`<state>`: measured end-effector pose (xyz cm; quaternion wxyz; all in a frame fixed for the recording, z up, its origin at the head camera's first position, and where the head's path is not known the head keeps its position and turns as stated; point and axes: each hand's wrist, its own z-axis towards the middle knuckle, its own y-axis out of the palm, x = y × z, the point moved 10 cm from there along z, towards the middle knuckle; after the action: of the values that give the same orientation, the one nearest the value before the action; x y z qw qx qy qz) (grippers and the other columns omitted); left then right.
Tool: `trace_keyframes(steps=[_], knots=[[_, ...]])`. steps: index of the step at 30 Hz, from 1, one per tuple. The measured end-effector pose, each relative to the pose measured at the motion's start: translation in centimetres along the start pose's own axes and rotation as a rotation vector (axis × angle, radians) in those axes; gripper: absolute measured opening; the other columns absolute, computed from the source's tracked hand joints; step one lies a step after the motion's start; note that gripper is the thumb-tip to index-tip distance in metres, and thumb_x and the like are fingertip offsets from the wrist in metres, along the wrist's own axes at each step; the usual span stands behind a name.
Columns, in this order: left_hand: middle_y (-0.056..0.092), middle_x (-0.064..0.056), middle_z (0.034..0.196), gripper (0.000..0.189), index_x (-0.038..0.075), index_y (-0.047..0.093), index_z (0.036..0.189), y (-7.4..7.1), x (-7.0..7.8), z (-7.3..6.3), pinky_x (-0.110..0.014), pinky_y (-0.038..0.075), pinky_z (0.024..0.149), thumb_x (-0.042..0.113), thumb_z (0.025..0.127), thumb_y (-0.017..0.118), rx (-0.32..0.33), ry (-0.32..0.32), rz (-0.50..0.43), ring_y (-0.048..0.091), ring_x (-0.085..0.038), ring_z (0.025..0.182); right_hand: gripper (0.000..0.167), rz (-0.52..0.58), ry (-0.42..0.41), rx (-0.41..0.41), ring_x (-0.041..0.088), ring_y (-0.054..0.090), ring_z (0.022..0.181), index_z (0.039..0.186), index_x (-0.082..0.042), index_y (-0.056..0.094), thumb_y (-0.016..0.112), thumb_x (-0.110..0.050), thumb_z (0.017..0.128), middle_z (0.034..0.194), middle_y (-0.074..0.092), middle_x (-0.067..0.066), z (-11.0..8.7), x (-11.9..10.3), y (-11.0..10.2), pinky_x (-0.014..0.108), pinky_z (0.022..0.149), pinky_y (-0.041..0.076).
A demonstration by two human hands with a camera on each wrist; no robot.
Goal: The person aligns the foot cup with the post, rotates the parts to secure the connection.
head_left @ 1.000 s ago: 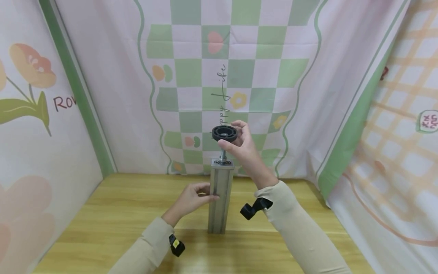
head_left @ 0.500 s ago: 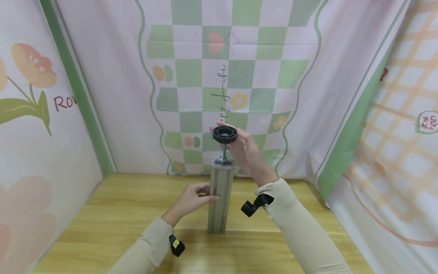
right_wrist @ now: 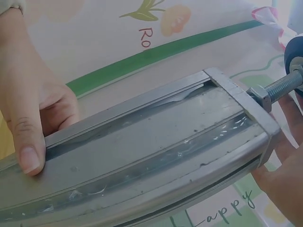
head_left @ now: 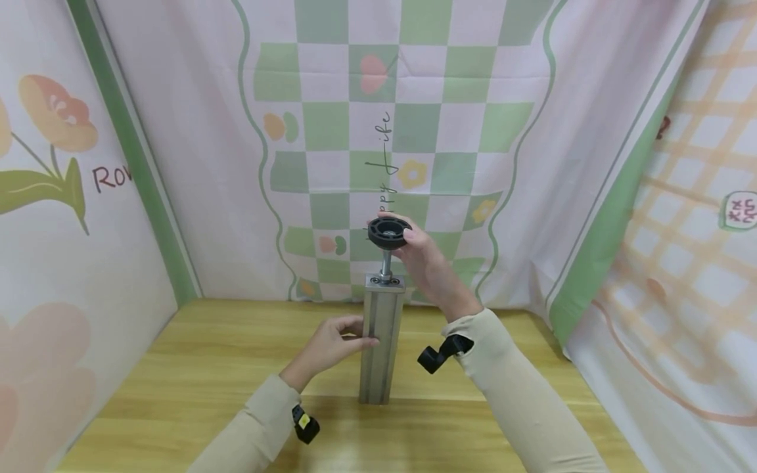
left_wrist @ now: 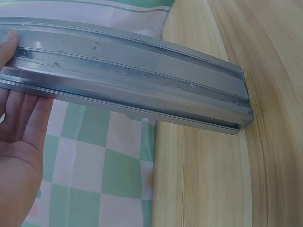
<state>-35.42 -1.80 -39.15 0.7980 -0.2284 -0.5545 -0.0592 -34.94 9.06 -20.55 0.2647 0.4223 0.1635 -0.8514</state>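
An aluminium profile stands upright on the wooden table. My left hand grips its middle from the left, thumb on the front face and fingers behind, as the left wrist view also shows. On the profile's top sits a metal end plate, from which a threaded rod with a nut rises. A black round levelling foot caps the rod, hollow side up. My right hand holds the foot, thumb on its right rim and fingers behind it, partly hidden.
The wooden table carries the profile's lower end. Printed cloth hangs on three sides, with the checkered back curtain close behind the hands. A black wrist camera juts out from the right sleeve.
My right thumb came off the foot's front and now rests on its right rim, the fingers having shifted left behind it. The foot tilts slightly. My left hand and the profile stay still.
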Motion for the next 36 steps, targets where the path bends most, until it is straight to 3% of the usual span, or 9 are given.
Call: trace_keyframes(steps=[6,18,29,33,36], knots=[[0.07,-0.001,0.095,0.018,0.015,0.071,0.094,0.0,0.0,0.0,-0.032,0.055,0.09,0.03,0.088,0.08,0.005,0.0,0.0,0.067,-0.018,0.094,0.068,-0.055,0.005,0.08,0.025,0.049,0.126,0.146,0.006,0.034,0.047,-0.039,0.096,0.133,0.054,0.009,-0.1,0.1,-0.5,0.048,0.114,0.026],[0.071,-0.001,0.096,0.017,0.016,0.073,0.098,0.1,-0.3,0.2,-0.032,0.055,0.09,0.029,0.089,0.08,-0.001,0.008,-0.002,0.068,-0.019,0.095,0.052,-0.202,-0.018,0.178,0.027,0.053,0.117,0.136,-0.004,0.043,0.052,-0.031,0.092,0.126,0.055,0.015,-0.3,-0.4,-1.1,0.04,0.105,0.038],[0.072,0.001,0.098,0.021,0.018,0.074,0.105,0.1,-0.5,0.3,-0.032,0.055,0.091,0.03,0.088,0.08,-0.003,0.014,0.007,0.067,-0.018,0.096,0.051,-0.135,0.059,0.235,0.021,0.056,0.113,0.122,-0.015,0.035,0.07,-0.029,0.087,0.131,0.051,0.01,-0.3,-0.2,-1.3,0.029,0.093,0.048],[0.072,0.0,0.098,0.021,0.018,0.074,0.105,0.1,-0.5,0.4,-0.033,0.055,0.091,0.031,0.088,0.079,-0.01,0.026,0.0,0.068,-0.019,0.096,0.072,-0.119,0.047,0.255,0.02,0.057,0.113,0.124,-0.014,0.032,0.083,-0.041,0.081,0.139,0.046,0.015,-0.3,-0.3,-1.1,0.022,0.085,0.05],[0.072,0.0,0.098,0.021,0.018,0.074,0.105,0.0,-0.5,0.4,-0.033,0.055,0.091,0.031,0.089,0.079,-0.01,0.025,0.001,0.068,-0.019,0.097,0.101,-0.138,0.023,0.238,0.024,0.055,0.117,0.142,-0.016,0.025,0.085,-0.057,0.072,0.148,0.038,0.018,-0.2,-0.4,-1.0,0.025,0.089,0.051]])
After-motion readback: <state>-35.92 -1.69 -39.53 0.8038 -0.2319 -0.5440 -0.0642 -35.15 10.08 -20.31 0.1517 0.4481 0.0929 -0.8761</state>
